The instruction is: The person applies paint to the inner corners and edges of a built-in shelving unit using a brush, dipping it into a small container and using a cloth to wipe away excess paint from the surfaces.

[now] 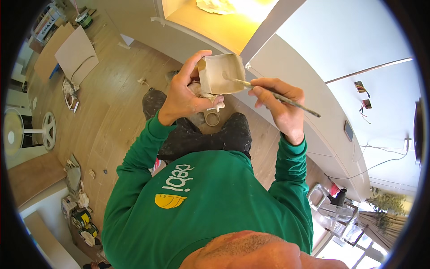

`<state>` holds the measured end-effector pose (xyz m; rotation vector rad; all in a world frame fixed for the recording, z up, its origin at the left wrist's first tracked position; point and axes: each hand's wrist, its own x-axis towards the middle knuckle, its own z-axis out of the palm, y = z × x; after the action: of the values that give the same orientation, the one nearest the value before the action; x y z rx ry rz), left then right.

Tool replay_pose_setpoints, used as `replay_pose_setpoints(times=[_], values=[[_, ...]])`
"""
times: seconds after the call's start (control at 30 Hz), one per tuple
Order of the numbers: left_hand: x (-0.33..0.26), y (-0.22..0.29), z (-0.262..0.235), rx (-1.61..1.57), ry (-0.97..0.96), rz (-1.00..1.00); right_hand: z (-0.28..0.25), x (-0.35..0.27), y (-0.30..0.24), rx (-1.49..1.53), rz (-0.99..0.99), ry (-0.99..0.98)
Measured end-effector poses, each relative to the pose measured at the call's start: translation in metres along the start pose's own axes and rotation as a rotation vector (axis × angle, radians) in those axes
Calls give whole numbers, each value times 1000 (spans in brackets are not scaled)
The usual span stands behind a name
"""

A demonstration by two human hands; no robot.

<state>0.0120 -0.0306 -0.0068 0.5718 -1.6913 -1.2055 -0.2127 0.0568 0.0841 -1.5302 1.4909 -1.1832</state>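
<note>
My left hand (182,93) grips a small square open carton (224,67) with a pale inside, tilted so that its opening faces me. Bunched against the lower side of the carton is a crumpled white cloth (207,95), under the same hand. A thin paintbrush (291,102) is pinched between the thumb and fingers of my right hand (283,105). Its tip reaches into the carton, near a smear on the inner face. Whether the bristles touch the carton I cannot tell.
Ahead stands a cabinet with a lit yellow niche (210,26). A long pale panel (295,71) curves along the right. A tape roll (212,119) lies on the wood floor near my knees. Boards (77,54), a white fan (13,132) and tools stand at left.
</note>
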Motion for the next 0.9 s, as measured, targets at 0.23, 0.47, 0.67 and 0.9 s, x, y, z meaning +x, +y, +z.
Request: replay_pose_setpoints(times=[0.23, 0.47, 0.67, 0.9], values=[[12, 0, 5, -134, 134, -32, -4, -24, 7, 189, -18, 132], [21, 5, 8, -132, 206, -12, -3, -39, 11, 228, -26, 159], [30, 5, 14, -46, 187, 32, -15, -38, 14, 295, -55, 246], [41, 31, 10, -132, 220, 84, -21, -6, 32, 564, -37, 219]])
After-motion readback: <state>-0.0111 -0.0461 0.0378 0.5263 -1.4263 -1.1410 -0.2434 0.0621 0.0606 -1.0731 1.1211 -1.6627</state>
